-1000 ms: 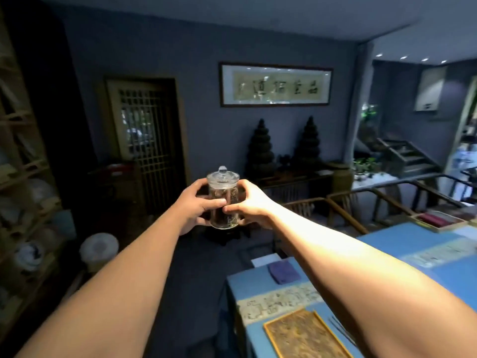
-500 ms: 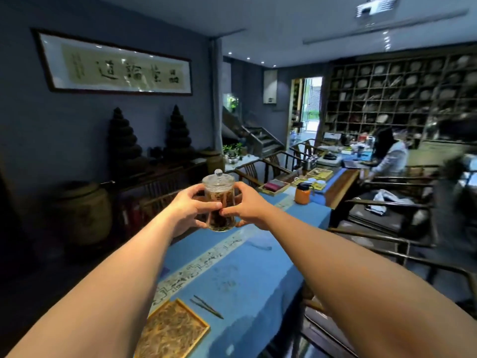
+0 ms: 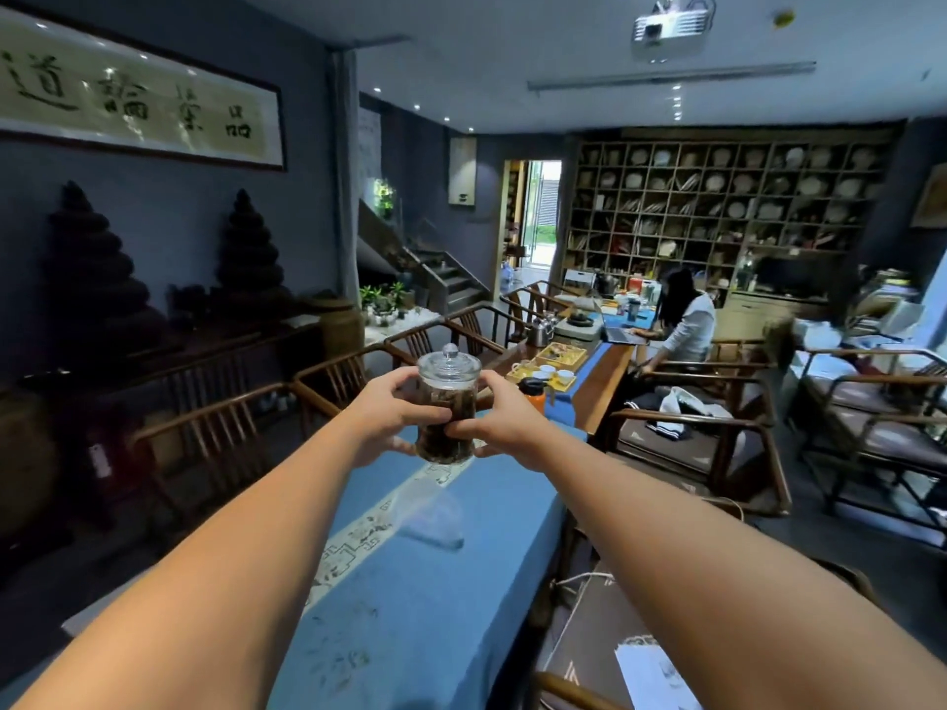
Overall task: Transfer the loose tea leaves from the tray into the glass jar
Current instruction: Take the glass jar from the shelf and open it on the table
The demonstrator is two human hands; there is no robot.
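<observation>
A small glass jar (image 3: 447,404) with a knobbed glass lid is held upright at arm's length above the long table, dark tea leaves filling most of it. My left hand (image 3: 392,420) grips its left side and my right hand (image 3: 505,421) grips its right side, thumbs meeting across the front. The tray of loose leaves is out of view.
The blue-clothed table (image 3: 410,597) runs away from me, with an orange bottle (image 3: 533,394), cups and a wooden tea tray (image 3: 558,357) farther along. Wooden chairs (image 3: 230,427) line both sides. A person (image 3: 686,322) sits at a laptop at the far end.
My view has swung right across the room, from the door wall to along the table. The jar stays gripped in both hands. The tray of leaves has dropped out of view.
</observation>
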